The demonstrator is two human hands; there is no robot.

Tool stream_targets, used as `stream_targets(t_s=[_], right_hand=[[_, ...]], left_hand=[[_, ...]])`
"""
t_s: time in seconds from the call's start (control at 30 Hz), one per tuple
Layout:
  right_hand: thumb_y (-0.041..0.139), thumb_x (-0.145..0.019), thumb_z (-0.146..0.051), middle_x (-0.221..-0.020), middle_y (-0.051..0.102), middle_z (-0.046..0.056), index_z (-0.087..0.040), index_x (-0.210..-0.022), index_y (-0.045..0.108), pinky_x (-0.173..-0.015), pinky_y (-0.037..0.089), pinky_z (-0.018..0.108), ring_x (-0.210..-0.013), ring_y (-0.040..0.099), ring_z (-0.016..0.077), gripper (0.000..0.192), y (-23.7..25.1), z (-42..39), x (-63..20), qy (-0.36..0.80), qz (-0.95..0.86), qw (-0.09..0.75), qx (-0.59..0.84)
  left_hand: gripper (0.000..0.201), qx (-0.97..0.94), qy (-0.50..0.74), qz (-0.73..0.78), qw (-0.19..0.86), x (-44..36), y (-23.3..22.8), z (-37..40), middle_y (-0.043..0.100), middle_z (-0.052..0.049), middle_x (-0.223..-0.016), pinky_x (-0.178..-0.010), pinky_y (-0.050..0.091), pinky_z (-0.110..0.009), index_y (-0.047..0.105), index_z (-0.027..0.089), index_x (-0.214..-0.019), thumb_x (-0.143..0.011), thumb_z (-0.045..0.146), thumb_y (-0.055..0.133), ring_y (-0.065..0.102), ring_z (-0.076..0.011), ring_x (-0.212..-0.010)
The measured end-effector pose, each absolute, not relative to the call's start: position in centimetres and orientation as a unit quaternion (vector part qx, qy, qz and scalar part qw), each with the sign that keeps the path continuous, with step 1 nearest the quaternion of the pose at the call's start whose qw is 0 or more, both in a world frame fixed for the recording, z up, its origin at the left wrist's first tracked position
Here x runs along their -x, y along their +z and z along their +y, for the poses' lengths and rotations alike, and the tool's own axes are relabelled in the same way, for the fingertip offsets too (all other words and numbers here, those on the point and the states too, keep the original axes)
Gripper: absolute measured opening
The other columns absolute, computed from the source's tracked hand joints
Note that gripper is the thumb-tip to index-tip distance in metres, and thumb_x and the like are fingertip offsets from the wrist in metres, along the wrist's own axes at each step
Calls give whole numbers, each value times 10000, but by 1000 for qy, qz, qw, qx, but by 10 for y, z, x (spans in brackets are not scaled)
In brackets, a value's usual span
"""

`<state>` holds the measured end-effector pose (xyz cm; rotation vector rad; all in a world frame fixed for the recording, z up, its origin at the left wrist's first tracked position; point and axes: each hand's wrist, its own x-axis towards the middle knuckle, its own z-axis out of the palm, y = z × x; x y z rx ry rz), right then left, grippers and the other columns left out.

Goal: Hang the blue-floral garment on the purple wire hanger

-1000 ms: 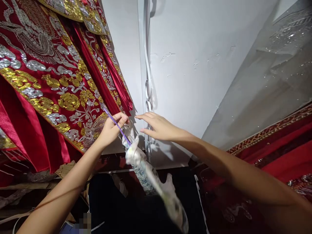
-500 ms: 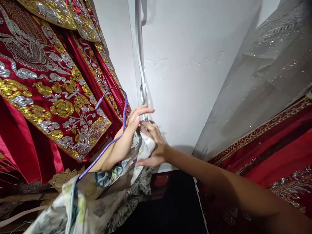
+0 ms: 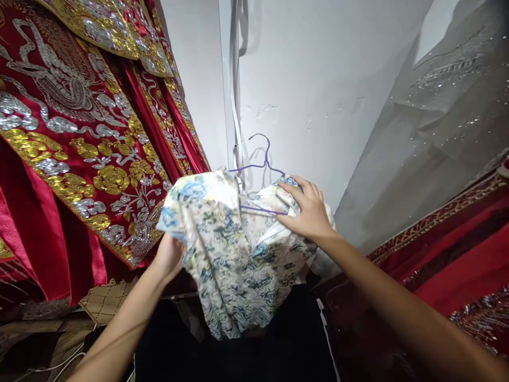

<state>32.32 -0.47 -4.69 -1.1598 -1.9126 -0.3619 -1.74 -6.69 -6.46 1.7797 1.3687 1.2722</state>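
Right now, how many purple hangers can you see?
1: the purple hanger is partly inside the floral garment, its top sticking out above. Others may be hidden.

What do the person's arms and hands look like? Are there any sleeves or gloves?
No gloves show on the left hand or the right hand. The left forearm and right forearm are bare, with no sleeves, watch or bracelet in sight. The right fingers show no rings; the left ones are mostly hidden, so I can't tell.
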Motion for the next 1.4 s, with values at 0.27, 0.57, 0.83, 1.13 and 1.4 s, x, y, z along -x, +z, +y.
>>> stream_targets(t_s=[0.27, 0.57, 0.83, 1.13, 1.4], right_hand=[[751, -730, -393, -1544, 412, 108, -323, -1402, 555, -1100, 313, 630, -1389, 394, 431, 704, -18, -11, -299, -149, -815, 368, 421], [682, -861, -509, -1376, 623, 74, -353, -1338, 605, -1037, 473, 545, -1256, 574, 346, 509, -120, -72, -268, 238, -725, 493, 417], [464, -901, -725, -558, 554, 40, -213, -625, 573, -562, 388, 350, -551, 502, 203, 591, -219, -95, -198, 541, -494, 499, 463], [581, -891, -602, -621, 493, -27, -197, -869, 560, -523, 324, 265, -548, 438, 124, 406, -204, -102, -198, 568, -474, 519, 429], [534, -950, -486, -651, 432, -44, -209, -906, 534, -567, 353, 259, -586, 419, 121, 281, -204, -108, -203, 585, -510, 508, 373]], left_hand=[[695, -355, 585, 523, 508, -14, -187, -97, 664, -69, -1355, -1251, 277, -418, 673, 286, -1223, -583, 426, 906, 412, -325, -1463], [508, -132, 611, 530, 573, -53, -255, -126, 732, -138, -1216, -1167, 407, -468, 696, 248, -1104, -627, 352, 838, 542, -362, -1354], [404, -175, 620, 461, 610, -62, -239, -144, 753, -105, -1168, -1150, 431, -434, 740, 204, -1028, -654, 348, 795, 554, -348, -1347], [366, -120, 606, 473, 629, -67, -216, -159, 778, -135, -1000, -1034, 491, -500, 764, 115, -938, -607, 269, 763, 674, -398, -1135], [144, -119, 582, 461, 659, -72, -202, -161, 766, -108, -827, -931, 546, -457, 731, 123, -729, -615, 211, 723, 707, -372, -1026]])
